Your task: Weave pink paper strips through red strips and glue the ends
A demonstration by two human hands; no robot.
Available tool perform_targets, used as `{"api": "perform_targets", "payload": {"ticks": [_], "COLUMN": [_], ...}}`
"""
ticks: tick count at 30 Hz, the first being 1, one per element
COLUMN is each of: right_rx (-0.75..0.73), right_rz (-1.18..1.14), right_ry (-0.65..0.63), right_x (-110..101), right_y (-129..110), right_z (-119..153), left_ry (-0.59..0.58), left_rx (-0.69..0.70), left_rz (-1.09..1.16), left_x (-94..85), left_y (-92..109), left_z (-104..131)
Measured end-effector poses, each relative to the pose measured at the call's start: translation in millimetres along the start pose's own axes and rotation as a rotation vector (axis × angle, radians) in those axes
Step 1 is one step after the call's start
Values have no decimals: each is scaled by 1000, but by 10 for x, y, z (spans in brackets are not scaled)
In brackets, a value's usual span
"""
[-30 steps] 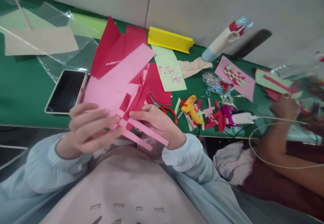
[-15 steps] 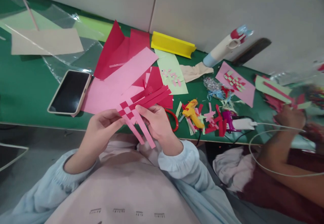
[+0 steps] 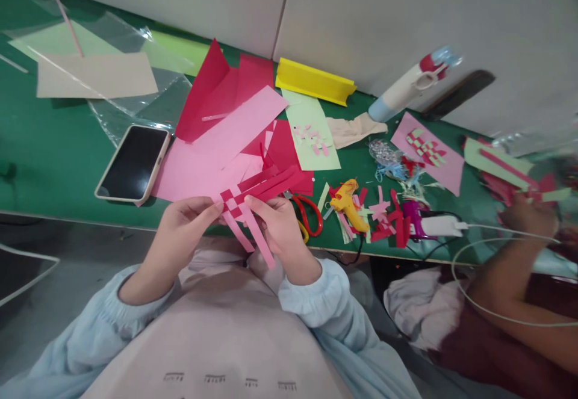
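Note:
Between my hands is a piece of woven paper strips point(image 3: 233, 203), red and pink in a checkered patch. Loose red strips stick out to the upper right, and two pink ones hang down from it. My left hand point(image 3: 187, 224) pinches the patch's left edge between thumb and fingers. On the other side, my right hand point(image 3: 277, 224) is closed on the patch and the base of the red strips, thumb on top. Its other fingers are partly hidden. Right by that hand lie red-handled scissors point(image 3: 313, 213), and behind the weave rest pink paper sheets point(image 3: 198, 158).
A phone point(image 3: 133, 163) lies left on the green table point(image 3: 54, 164). To the right are a yellow glue gun point(image 3: 350, 205), paper scraps point(image 3: 383, 215) and a pink card with woven pieces point(image 3: 454, 170). A yellow folded strip point(image 3: 313, 81) stands behind. A co-worker's arm point(image 3: 506, 266) reaches in at right.
The whole view has shifted slightly, so the table things sit further right. My hands keep hold of the woven strips, and more of the scissors shows beside my right hand.

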State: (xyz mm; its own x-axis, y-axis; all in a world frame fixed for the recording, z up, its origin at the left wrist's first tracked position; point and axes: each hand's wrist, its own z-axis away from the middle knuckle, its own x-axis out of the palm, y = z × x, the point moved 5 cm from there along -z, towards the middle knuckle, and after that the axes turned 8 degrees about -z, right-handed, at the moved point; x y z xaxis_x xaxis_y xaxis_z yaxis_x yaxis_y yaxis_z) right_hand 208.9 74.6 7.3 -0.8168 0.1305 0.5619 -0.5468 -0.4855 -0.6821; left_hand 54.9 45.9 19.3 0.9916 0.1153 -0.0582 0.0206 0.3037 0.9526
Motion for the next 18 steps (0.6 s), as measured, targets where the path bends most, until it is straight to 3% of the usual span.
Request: {"api": "perform_targets", "payload": {"ticks": [8,12,18], "right_rx": [25,-65,-108], "right_rz": [0,4,15], "right_ry": [-2,-82,-95], "right_x": [-17,13,26], "right_y": [51,14,-9], "right_z": [-2,-23,-32], "left_ry": [47,40,119], "left_rx": [19,7,58], "left_rz": [-45,-31,20], "left_x": [-82,-87,-130], "left_y": [-1,-19,51], "left_z": [-13,-22,-47]}}
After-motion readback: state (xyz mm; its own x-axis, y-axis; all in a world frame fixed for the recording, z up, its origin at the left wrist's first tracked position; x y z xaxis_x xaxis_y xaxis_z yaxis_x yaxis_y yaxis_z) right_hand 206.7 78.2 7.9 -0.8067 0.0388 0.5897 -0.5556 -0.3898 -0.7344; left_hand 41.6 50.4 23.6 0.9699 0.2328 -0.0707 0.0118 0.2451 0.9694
